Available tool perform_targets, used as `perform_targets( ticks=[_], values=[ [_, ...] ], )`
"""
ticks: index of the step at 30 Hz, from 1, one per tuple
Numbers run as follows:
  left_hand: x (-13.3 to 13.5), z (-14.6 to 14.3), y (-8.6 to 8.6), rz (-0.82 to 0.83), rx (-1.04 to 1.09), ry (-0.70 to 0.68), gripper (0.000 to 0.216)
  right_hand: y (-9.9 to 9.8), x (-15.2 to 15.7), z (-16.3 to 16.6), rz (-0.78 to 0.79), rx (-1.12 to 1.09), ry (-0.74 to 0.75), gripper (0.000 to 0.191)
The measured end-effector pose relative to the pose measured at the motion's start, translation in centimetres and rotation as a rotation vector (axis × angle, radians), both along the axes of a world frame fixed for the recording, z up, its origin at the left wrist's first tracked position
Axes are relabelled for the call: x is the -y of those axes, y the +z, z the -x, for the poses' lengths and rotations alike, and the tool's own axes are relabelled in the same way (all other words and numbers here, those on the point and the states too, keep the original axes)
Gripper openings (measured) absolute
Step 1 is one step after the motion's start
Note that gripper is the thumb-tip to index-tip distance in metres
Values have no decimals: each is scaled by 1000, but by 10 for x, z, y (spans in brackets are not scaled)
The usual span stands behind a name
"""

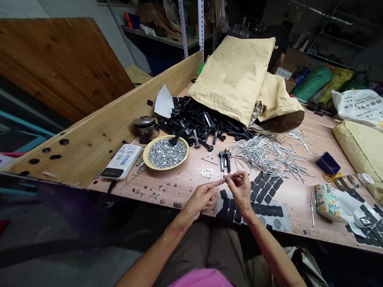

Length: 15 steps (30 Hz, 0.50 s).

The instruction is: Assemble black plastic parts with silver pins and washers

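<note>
Close to the table's front edge, my left hand (201,199) pinches a thin metal rod (222,182) that points up and to the right. The fingertips of my right hand (239,187) close at the rod's far end; whether they hold a small washer as well cannot be made out. Just beyond my fingers lie black plastic clamp-like parts (225,159) side by side. Small washers (207,173) are scattered left of them. A heap of thin metal rods (269,155) spreads to the right. Under my right wrist is a sheet of black adhesive pads (260,207).
A yellow bowl (146,161) of small metal pieces stands left, beside a white power-strip-like box (122,159). Behind are a pile of black parts (194,123) and a large paper sack (233,75). At right are a dark blue tray (328,163) and a flowered box (326,201).
</note>
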<state>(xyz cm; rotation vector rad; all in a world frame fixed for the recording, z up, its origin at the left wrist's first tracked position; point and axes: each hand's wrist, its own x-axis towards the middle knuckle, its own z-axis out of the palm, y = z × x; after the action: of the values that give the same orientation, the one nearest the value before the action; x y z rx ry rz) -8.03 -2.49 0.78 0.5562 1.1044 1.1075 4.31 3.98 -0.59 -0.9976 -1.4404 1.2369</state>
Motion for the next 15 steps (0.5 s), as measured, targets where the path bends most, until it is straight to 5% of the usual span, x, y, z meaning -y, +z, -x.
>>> perform_targets(
  ticks=[8, 15],
  values=[
    [0, -7, 0, 60, -3, 28, 73, -13, -2, -16, -544, 330, 79, 10],
    [1, 1, -1, 57, 122, -113, 65, 3, -10, -30, -346, 317, 230, 18]
  ],
)
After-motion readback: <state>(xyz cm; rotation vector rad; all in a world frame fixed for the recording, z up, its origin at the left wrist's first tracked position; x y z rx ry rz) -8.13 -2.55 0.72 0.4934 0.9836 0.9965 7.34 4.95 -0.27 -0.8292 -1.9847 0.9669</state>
